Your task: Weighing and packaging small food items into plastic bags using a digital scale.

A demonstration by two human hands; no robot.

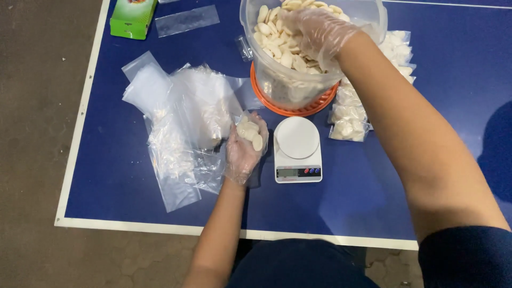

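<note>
- Left hand, in a thin clear glove, rests palm up on the blue table and cups a small heap of pale oval chips, fingers curled loosely around them
- Right hand, gloved the same way, reaches down into the clear plastic tub; its fingers are bent among the pale chips inside, though whether they grip any cannot be told
- Tub stands on an orange lid at the far middle of the table
- Small white kitchen scale sits just right of the left hand, in front of the tub, its round plate bare
- Loose clear plastic bags lie in a pile to the left
- Filled bags of chips lie behind the right forearm, beside the tub
- Green box sits at the far left corner
</note>
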